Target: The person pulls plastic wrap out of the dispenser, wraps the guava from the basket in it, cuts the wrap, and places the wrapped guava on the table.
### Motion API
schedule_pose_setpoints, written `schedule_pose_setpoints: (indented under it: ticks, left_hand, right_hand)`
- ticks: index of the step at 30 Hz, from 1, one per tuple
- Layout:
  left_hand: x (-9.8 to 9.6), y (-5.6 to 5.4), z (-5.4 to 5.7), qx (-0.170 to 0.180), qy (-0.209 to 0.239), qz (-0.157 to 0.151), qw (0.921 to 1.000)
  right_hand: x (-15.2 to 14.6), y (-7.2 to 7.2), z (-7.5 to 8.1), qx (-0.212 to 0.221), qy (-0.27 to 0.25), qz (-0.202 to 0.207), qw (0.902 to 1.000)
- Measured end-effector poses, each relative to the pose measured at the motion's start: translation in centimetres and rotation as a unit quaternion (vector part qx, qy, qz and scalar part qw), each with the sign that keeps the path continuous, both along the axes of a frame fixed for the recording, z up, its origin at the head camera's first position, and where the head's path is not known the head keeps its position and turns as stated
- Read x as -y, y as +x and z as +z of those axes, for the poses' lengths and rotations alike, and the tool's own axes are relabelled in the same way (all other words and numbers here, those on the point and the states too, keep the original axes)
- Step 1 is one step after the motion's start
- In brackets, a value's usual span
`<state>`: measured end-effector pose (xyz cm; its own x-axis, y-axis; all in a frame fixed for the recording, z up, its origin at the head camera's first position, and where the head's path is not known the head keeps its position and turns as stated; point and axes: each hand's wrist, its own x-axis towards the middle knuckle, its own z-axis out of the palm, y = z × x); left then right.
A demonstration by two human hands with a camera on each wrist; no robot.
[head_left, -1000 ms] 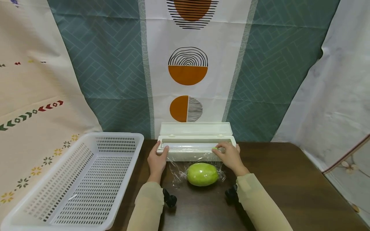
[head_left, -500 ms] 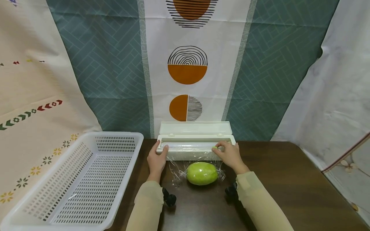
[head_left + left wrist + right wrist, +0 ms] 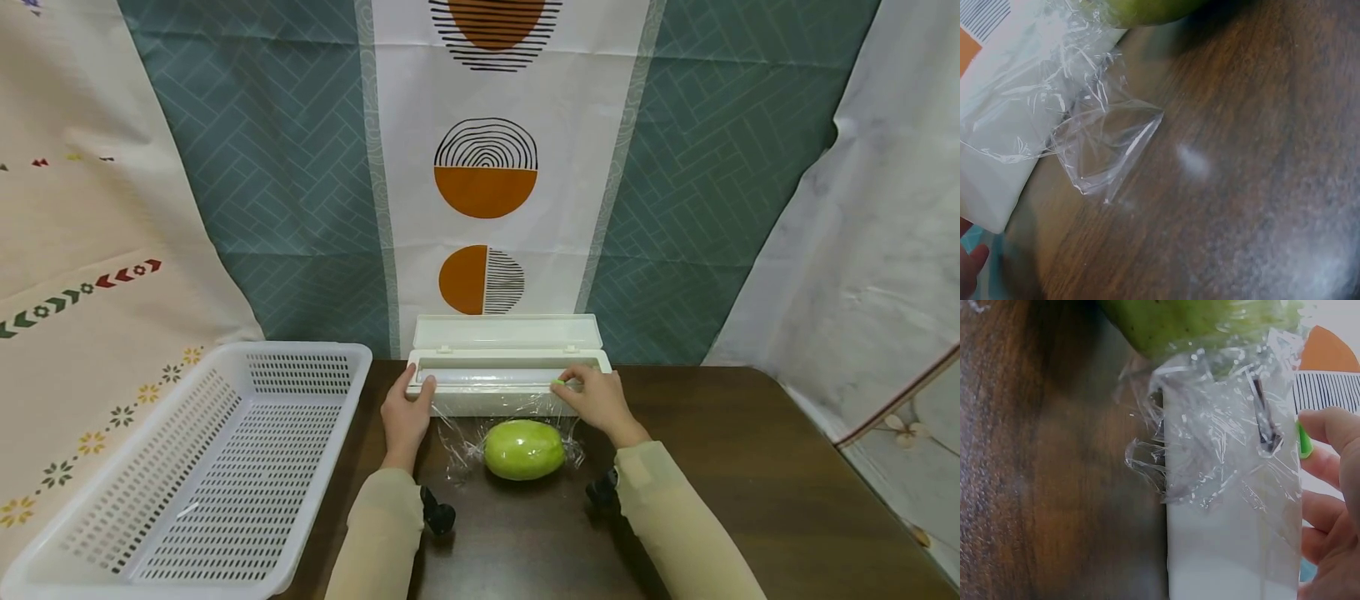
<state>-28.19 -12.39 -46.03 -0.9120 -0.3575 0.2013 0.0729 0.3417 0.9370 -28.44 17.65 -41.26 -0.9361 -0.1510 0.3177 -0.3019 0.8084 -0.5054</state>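
A white cling film dispenser box (image 3: 487, 406) stands near the back of the table, its lid (image 3: 507, 332) raised, with a white roll (image 3: 491, 377) inside. My left hand (image 3: 406, 421) grips the box's left end, thumb at the front. Near the box's right end, my right hand (image 3: 597, 402) pinches a small green slide cutter (image 3: 1304, 440) between thumb and forefinger. Clear cling film (image 3: 1107, 150) runs from the box's front to a green papaya-like fruit (image 3: 524, 450) lying before it. The film clings to the fruit and bunches up at both its sides.
A large white perforated plastic basket (image 3: 350, 400) stands on the left. The dark wooden table (image 3: 712, 492) extends to the right. Behind the box hangs a patterned cloth (image 3: 487, 83). Black wrist cameras (image 3: 438, 515) hang under both sleeves.
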Motion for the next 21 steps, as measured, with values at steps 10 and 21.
schedule_pose_setpoints:
  ticks: [10, 21]
  left_hand:
    - [0.48, 0.12, -0.12, 0.012, -0.026, -0.009, 0.9996]
    - [0.29, -0.18, -0.32, 0.005, -0.022, -0.003, 0.9997]
  right_hand:
    - [0.0, -0.02, 0.06, 0.012, 0.002, -0.003, 0.9999]
    - [-0.06, -0.06, 0.2, 0.008, 0.006, -0.003, 0.9999]
